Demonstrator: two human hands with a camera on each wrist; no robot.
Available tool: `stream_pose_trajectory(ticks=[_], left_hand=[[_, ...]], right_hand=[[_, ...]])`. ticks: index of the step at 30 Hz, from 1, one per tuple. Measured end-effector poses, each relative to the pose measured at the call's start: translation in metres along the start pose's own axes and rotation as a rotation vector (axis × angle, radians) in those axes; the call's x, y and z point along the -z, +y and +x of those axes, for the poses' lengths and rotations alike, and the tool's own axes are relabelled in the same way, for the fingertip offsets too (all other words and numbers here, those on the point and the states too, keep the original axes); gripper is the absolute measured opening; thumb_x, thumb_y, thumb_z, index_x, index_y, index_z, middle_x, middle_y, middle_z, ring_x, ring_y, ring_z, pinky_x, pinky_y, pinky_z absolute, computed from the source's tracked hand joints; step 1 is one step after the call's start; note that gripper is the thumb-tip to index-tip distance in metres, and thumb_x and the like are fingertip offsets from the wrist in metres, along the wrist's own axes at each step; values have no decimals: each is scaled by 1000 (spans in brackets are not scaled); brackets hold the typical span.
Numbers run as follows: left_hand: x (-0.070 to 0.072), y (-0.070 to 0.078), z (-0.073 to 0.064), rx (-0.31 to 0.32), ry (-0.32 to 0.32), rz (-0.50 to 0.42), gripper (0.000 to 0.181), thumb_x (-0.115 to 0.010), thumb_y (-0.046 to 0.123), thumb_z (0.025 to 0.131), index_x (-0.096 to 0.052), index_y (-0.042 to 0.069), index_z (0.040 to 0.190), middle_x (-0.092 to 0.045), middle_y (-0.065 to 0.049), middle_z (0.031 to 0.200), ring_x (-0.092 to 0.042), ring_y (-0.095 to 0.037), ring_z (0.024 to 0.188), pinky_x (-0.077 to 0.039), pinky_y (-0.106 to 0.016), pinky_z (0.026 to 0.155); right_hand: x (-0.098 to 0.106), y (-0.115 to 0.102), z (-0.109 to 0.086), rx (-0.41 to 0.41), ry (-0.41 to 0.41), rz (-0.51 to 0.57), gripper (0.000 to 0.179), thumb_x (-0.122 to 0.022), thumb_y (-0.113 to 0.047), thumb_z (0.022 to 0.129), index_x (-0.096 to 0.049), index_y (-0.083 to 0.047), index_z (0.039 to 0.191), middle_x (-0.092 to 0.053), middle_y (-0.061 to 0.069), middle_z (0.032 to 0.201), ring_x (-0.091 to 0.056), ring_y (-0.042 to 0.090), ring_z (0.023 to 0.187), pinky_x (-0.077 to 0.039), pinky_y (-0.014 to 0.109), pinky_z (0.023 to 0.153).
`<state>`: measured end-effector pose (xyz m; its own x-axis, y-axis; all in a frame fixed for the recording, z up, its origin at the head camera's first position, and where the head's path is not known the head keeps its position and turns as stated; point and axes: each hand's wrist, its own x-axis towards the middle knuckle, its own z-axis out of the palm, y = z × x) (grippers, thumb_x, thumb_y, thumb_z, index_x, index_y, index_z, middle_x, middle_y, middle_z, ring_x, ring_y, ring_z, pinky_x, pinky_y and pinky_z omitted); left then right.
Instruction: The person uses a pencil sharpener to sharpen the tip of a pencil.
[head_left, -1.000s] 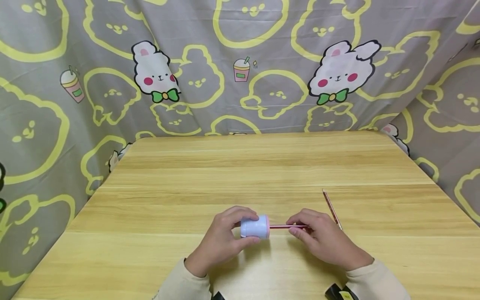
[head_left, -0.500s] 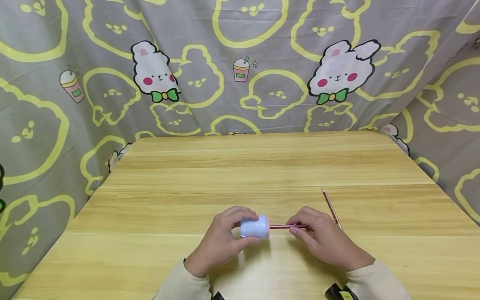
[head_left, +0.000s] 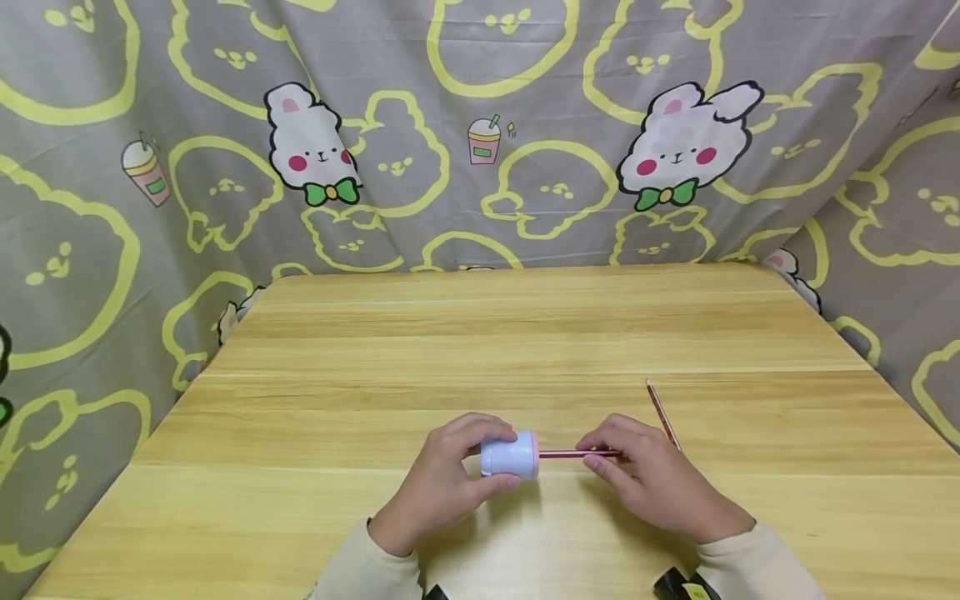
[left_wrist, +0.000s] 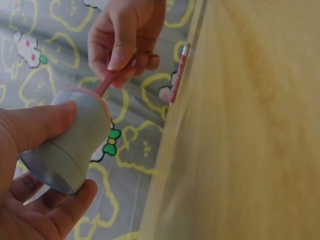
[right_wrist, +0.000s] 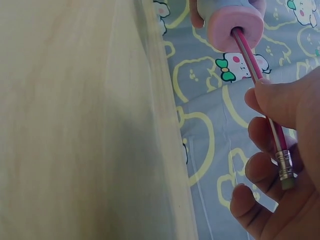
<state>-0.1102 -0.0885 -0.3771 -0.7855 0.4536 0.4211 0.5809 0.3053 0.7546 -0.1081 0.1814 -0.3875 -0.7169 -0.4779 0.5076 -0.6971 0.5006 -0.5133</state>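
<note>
Above the near part of the wooden table, my left hand [head_left: 442,482] grips a light blue pencil sharpener [head_left: 512,456] lying on its side. Its pink end [right_wrist: 235,29] faces right, with a round hole in it. A red striped pencil [head_left: 561,454] runs into that hole, its tip hidden inside. My right hand [head_left: 654,482] pinches the pencil between thumb and fingers. In the right wrist view, the pencil's metal ferrule and eraser [right_wrist: 286,172] stick out past the index finger, near the curled other fingers.
A second red pencil [head_left: 662,412] lies on the table [head_left: 375,350] just beyond my right hand, its near end hidden behind the hand. A patterned grey curtain [head_left: 420,150] hangs along the table's back and sides.
My right hand sits very slightly farther right, covering a little more of the loose pencil's near end. The left hand and the sharpener stay in place.
</note>
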Motion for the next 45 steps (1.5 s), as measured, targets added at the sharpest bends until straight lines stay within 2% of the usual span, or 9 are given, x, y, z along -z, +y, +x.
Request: stream_pose_trajectory(ticks=[10,16,26,31,36,42,45], left_hand=[[1,0,0,2,4,6,39,-85,-1,70,-67,7,103,-64,-3,110,-62,-21,99,-57,-28,81],[2,-2,0,-26,17,5,39,-85,-1,70,-66,5,104,-64,-5,109,-62,-22,97,-57,-28,80],[3,-3,1,-42,49,14,38,-84,-1,71,-65,4,103,-64,-5,108,-62,-21,95,-58,-28,78],[4,-2,1,-7,62,21,39,-83,-2,72,-64,4,106,-62,-5,108,-61,-22,95,-58,-28,77],[6,-2,0,33,56,14,44,-75,-3,80,-61,6,120,-53,-11,116,-57,-28,99,-57,-28,79],[8,-2,-1,81,69,68,49,-71,-3,82,-59,12,127,-45,-10,115,-53,-28,99,-56,-27,73],[8,-2,-1,99,88,98,50,-70,-2,83,-59,14,129,-44,-8,113,-52,-27,98,-55,-30,74]], right_hand=[[6,0,0,-5,-6,3,22,-70,1,86,-68,-18,96,-58,-17,90,-55,0,77,-54,21,64],[10,1,1,-24,-5,-32,21,-71,2,85,-68,-17,95,-60,-16,91,-55,0,78,-53,22,64],[16,5,0,-34,50,-89,22,-73,4,82,-69,-16,92,-57,-17,93,-55,3,80,-52,25,64],[18,5,1,-61,88,-125,22,-74,4,81,-70,-15,91,-55,-16,92,-54,4,81,-54,28,66],[20,8,2,-78,118,-144,23,-75,6,79,-70,-13,90,-56,-16,89,-53,3,78,-53,26,65],[22,9,1,-98,146,-185,22,-76,4,78,-70,-12,90,-55,-16,83,-46,3,70,-45,22,57],[23,10,1,-113,160,-191,21,-76,4,78,-70,-11,90,-51,-16,78,-42,2,64,-40,20,52]])
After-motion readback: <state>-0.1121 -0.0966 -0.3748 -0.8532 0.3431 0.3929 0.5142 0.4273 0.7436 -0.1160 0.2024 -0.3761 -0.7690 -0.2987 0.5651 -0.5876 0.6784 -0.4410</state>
